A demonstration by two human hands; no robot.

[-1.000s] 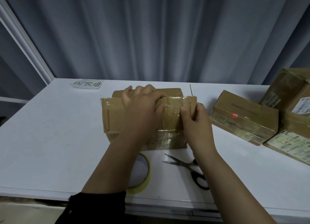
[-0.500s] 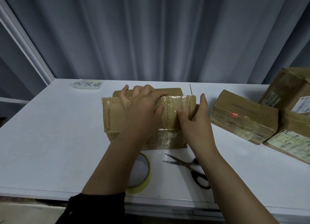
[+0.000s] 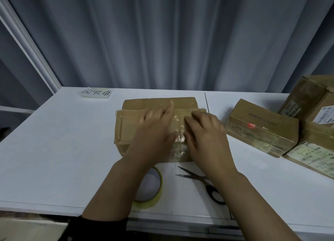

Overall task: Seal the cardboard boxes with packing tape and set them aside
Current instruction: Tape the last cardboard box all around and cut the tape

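Observation:
A brown cardboard box [image 3: 126,127] lies in the middle of the white table [image 3: 54,159], with a strip of clear packing tape [image 3: 178,130] across its top and down its near side. My left hand [image 3: 155,132] lies flat on the box top, fingers spread, left of the tape. Flat and open, my right hand [image 3: 206,134] presses on the right part of the top, beside the tape. Neither hand holds anything. A yellowish tape roll [image 3: 150,190] lies near the front edge, partly under my left forearm. Black-handled scissors [image 3: 200,181] lie next to it, partly under my right forearm.
A taped brown box [image 3: 260,127] sits to the right. Further right, larger boxes with shipping labels [image 3: 314,114] are stacked at the table's edge. A handwritten paper label [image 3: 95,92] lies at the back left. Grey curtains hang behind the table.
Both hands have flattened onto the box top; the right hand moved from gripping the right end to pressing flat beside the tape. The box looks turned or tilted a little away from me.

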